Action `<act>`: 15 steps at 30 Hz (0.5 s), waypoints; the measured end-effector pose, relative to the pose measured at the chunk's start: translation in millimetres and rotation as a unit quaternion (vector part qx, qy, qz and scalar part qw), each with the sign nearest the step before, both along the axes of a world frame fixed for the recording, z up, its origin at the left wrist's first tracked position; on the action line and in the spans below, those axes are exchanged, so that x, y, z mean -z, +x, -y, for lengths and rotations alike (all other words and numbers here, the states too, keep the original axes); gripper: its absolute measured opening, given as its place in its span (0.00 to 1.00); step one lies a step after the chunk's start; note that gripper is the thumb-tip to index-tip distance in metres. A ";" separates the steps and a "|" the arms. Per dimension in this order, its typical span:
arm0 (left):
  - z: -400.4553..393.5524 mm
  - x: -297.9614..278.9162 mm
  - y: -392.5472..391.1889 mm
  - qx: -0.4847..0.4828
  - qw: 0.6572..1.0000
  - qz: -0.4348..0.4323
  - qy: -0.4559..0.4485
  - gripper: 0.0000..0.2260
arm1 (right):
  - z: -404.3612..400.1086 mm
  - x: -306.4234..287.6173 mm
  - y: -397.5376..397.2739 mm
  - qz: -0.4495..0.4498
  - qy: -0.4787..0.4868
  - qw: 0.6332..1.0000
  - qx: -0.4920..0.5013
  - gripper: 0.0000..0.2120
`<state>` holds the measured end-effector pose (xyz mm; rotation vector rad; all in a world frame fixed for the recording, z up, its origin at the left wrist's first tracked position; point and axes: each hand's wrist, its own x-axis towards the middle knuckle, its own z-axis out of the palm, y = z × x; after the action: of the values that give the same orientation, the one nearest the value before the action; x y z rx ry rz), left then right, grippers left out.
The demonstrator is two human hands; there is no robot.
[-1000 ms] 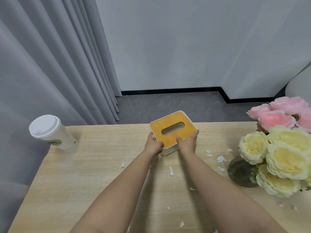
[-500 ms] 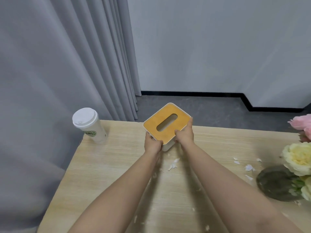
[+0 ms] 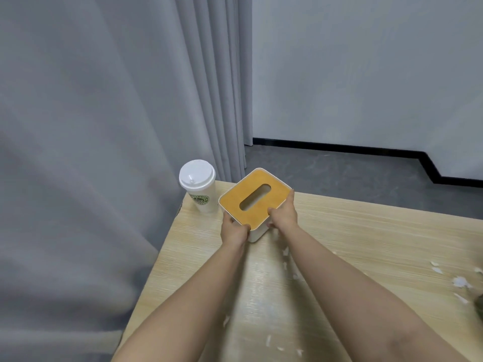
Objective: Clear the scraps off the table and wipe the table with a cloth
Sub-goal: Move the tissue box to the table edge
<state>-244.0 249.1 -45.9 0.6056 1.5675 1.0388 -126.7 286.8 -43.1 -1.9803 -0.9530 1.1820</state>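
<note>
A white tissue box with an orange slotted lid point(image 3: 254, 198) is at the far left corner of the light wooden table point(image 3: 366, 239). My left hand point(image 3: 234, 229) grips its near left corner. My right hand point(image 3: 285, 214) grips its right side, thumb on the lid. White paper scraps point(image 3: 460, 282) lie at the table's right edge, and more small scraps point(image 3: 269, 340) lie between my forearms near the front. No cloth is in view.
A white lidded paper cup point(image 3: 199, 185) with a green logo stands at the table's far left corner, just left of the box. Grey curtains point(image 3: 104, 126) hang close along the table's left edge. A dark vase edge point(image 3: 479, 304) shows at the far right.
Both hands have carried the tissue box leftward across the table to just beside the paper cup. The view has turned left, so the flowers have dropped out of sight.
</note>
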 end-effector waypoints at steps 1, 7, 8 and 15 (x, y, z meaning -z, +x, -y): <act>-0.6 3.3 -2.6 0.002 1.000 -0.004 0.001 0.29 | -0.5 0.9 -2.7 0.001 -0.003 1.000 0.001 0.42; -1.0 11.5 -4.3 -0.001 1.000 -0.014 0.002 0.26 | -1.8 2.6 -7.2 0.007 -0.008 1.000 0.005 0.40; -0.5 11.7 -4.6 0.004 1.000 -0.018 0.002 0.27 | -0.7 2.3 -7.1 0.009 -0.004 1.000 0.004 0.40; 2.3 15.5 -14.0 0.059 0.998 -0.012 -0.007 0.29 | 11.7 -1.7 -0.7 0.013 0.026 0.999 -0.013 0.38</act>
<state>-258.0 246.8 -61.3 0.6960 1.5393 0.9342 -127.5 275.1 -41.4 -1.9532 -1.0166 1.1370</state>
